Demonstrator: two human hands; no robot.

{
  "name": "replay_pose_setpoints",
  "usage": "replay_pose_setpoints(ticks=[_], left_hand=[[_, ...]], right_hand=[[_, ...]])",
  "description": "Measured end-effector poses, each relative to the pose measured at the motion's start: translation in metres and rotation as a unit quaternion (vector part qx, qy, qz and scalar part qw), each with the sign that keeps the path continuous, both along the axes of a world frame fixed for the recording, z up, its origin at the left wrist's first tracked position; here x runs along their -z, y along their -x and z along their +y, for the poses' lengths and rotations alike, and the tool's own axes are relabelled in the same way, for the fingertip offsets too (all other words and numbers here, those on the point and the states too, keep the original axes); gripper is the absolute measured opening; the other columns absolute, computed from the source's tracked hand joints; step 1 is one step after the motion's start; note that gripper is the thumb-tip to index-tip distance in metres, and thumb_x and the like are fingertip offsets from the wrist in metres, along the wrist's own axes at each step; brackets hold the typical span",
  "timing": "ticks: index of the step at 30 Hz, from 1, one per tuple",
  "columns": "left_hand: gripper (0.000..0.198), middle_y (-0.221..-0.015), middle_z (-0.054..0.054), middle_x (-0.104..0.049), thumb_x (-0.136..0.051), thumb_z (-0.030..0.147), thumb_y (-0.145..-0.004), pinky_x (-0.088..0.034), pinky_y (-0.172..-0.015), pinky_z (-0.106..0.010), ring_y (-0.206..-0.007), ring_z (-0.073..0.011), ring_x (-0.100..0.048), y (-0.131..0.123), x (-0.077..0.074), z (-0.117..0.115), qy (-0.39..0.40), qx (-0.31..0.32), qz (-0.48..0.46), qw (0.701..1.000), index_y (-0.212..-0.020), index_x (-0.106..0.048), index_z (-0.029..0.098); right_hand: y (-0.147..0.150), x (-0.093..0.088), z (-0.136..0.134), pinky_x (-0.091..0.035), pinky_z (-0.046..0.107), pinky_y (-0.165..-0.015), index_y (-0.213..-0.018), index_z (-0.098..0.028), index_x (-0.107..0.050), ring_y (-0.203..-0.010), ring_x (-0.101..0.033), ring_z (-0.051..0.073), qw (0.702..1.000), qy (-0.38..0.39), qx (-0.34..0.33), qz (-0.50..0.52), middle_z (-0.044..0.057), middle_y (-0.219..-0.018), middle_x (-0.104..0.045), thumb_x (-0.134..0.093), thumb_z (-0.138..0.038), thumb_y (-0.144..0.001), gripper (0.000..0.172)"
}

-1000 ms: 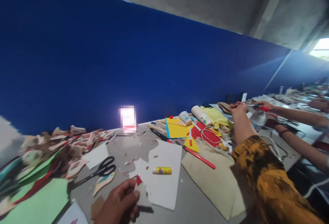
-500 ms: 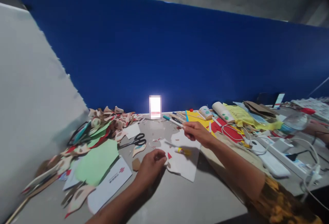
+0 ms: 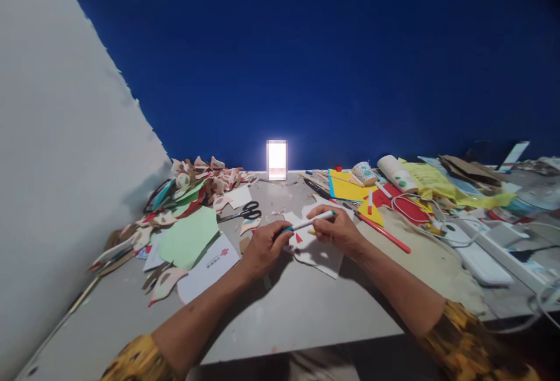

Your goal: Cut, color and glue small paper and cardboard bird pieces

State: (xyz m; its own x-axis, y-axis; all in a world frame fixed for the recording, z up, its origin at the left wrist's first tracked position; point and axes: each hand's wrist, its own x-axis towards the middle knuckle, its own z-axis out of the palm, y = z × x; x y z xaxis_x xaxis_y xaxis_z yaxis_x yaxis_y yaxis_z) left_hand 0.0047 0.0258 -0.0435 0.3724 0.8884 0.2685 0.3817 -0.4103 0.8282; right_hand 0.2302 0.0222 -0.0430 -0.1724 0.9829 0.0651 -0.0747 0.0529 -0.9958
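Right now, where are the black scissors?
In the head view, the black scissors lie left of centre, beyond and to the left of the left hand, with their blades toward the green paper.

The only camera rides on that person's head, looking forward and down on the left hand point(image 3: 265, 249) and right hand point(image 3: 336, 230) close by, blue wall point(image 3: 315, 72) beyond.

Carries, on a grey tabletop point(image 3: 306, 320), black scissors point(image 3: 242, 213) left of centre, heaped cut-outs point(image 3: 210, 172) far left, white paper point(image 3: 330, 264) mid-table, and at right a beige sheet point(image 3: 402, 270) and white power strip point(image 3: 503, 252).
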Motion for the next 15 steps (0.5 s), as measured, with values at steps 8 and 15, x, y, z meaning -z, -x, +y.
replay_pose_setpoints(ticks=[8,15], left_hand=[[0.033,-0.082,-0.005,-0.074,-0.045,0.038,-0.096,-0.044,-0.074,-0.032,-0.076,-0.0202,-0.063,-0.006,-0.003,-0.009,0.019,0.031,0.074,0.997,-0.086,-0.071,0.020],[0.034,-0.062,-0.002,-0.062,-0.051,0.042,-0.091,-0.042,-0.065,-0.030,-0.062,-0.0169,-0.057,-0.014,-0.012,-0.013,0.071,0.024,0.029,0.997,-0.067,-0.063,0.020]], right_hand=[[0.019,0.004,-0.009,-0.038,0.022,-0.050,-0.088,-0.015,-0.075,-0.051,-0.049,0.008,0.999,-0.026,0.004,-0.025,0.001,-0.065,-0.068,-0.074,-0.045,-0.084,0.030],[0.014,0.001,-0.007,-0.044,0.022,-0.048,-0.089,-0.014,-0.075,-0.049,-0.055,0.010,0.999,-0.003,0.000,0.040,0.003,-0.065,-0.071,-0.079,-0.049,-0.079,0.036]])
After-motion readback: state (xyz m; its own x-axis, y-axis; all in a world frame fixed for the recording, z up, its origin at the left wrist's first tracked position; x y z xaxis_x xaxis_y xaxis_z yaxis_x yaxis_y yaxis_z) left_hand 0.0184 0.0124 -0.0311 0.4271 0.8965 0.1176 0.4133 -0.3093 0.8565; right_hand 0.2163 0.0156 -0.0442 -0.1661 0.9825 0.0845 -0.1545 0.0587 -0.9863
